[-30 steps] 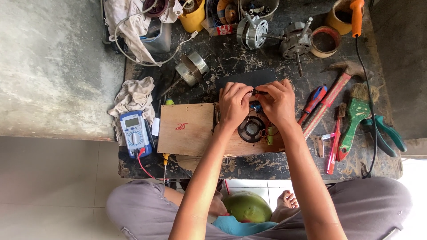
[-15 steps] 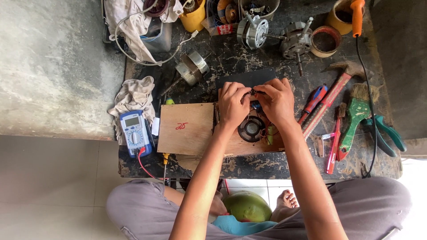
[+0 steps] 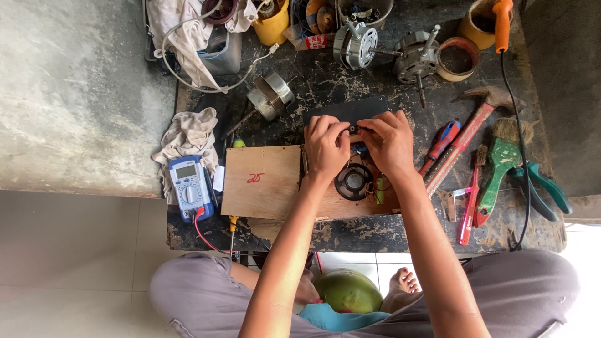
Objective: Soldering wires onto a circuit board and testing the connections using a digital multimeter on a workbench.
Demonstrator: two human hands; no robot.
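Just under the fingers, a round black speaker-like part (image 3: 352, 181) is sitting on a wooden board (image 3: 263, 181) on the dark, paint-flaked counter (image 3: 350, 235), with a small green component (image 3: 379, 189) and thin wires beside it. The left hand (image 3: 325, 148) and the right hand (image 3: 389, 144) are meeting fingertip to fingertip above that part, both pinching a small dark piece (image 3: 354, 130) between them; it is too small to say exactly what it is. The fingers of both hands are closing on it rather than lying open. By my judgement the step in hand is fine joining or twisting work on the wiring, and the next move is calling for a steady pinch and small, careful turns, since the wires are crowding close below.

Left of the fingers, a blue multimeter (image 3: 190, 186) is lying by a crumpled rag (image 3: 188, 133), its red lead (image 3: 203, 233) trailing off the counter edge. Right of the fingers, a red-and-blue screwdriver (image 3: 441, 144), a hammer with a red handle (image 3: 466, 134), a green brush (image 3: 501, 164) and green-handled pliers (image 3: 544, 188) are lying well apart from the work. Beyond the fingers, a flat black panel (image 3: 350, 109) is touching the board's far edge, and past it motor parts (image 3: 357, 44), a silver rotor (image 3: 270, 95) and a yellow tub (image 3: 272, 25) are crowding the far side, leaving little room to reach
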